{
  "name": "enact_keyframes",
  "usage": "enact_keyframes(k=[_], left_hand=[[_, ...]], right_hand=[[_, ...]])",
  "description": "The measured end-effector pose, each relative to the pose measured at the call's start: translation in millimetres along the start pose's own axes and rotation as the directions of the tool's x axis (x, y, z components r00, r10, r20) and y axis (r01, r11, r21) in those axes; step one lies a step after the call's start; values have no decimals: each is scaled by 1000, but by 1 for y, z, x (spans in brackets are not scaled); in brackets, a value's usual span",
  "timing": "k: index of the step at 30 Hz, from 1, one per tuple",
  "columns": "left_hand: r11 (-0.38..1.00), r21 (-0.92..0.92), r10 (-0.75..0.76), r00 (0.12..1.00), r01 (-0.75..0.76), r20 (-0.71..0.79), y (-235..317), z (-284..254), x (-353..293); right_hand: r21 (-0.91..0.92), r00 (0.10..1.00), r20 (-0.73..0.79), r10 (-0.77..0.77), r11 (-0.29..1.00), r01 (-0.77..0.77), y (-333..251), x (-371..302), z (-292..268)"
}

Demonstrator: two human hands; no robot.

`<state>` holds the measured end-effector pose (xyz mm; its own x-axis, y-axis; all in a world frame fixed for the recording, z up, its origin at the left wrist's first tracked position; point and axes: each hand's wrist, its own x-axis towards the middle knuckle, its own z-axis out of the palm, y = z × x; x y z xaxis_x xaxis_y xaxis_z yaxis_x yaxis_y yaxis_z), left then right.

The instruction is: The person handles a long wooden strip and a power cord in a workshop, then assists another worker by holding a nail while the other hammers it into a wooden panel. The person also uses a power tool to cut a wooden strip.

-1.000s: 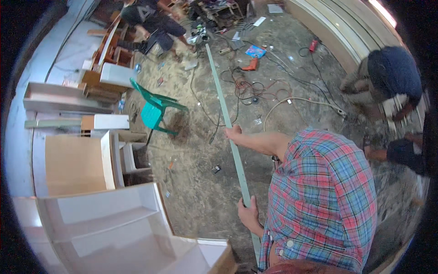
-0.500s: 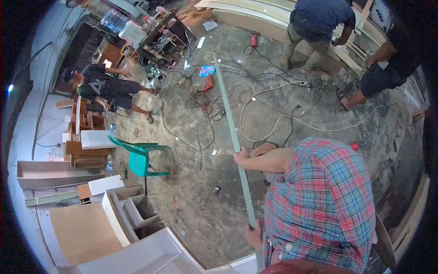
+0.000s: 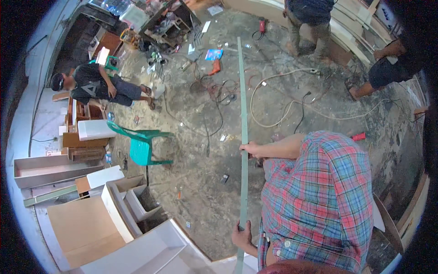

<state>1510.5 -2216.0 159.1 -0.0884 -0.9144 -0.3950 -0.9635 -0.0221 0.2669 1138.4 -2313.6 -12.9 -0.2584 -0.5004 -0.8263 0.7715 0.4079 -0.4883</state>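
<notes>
In the head view, your strip (image 3: 243,109), long and pale green, runs nearly straight up the middle, above the floor (image 3: 196,201). Its near end is cut off by the lower edge; its far end shows whole. Your right hand (image 3: 250,149) grips it about midway along, but the undersides of your fingers are hard to make out. Your left hand (image 3: 242,236) grips it nearer you, thumb along the right edge and the other fingers partly hidden. Your plaid shirt (image 3: 319,187) covers much of the floor at lower right. The worker at upper right (image 3: 310,27) is cut off above the shoulders, and the one at far right (image 3: 388,68) fades into the dark rim.

Half a second ago the strip slanted, its far end further left and just beside the drill (image 3: 214,67); now that end stands clear to the right of it. Both your hands have kept their hold. The worker at left (image 3: 98,84) appears further left and lower, and a second green chair (image 3: 109,62) now shows behind.
</notes>
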Motion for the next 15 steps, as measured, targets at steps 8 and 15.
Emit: enact_keyframes(k=[8, 15], left_hand=[[983, 124, 159, 966, -136, -203, -77, -98, 55], [951, 123, 301, 941, -284, -156, -155, -156, 123]], right_hand=[[-82, 954, 249, 165, 985, -149, 30, 9, 120], [-101, 951, 272, 146, 987, -123, 53, 13, 193]])
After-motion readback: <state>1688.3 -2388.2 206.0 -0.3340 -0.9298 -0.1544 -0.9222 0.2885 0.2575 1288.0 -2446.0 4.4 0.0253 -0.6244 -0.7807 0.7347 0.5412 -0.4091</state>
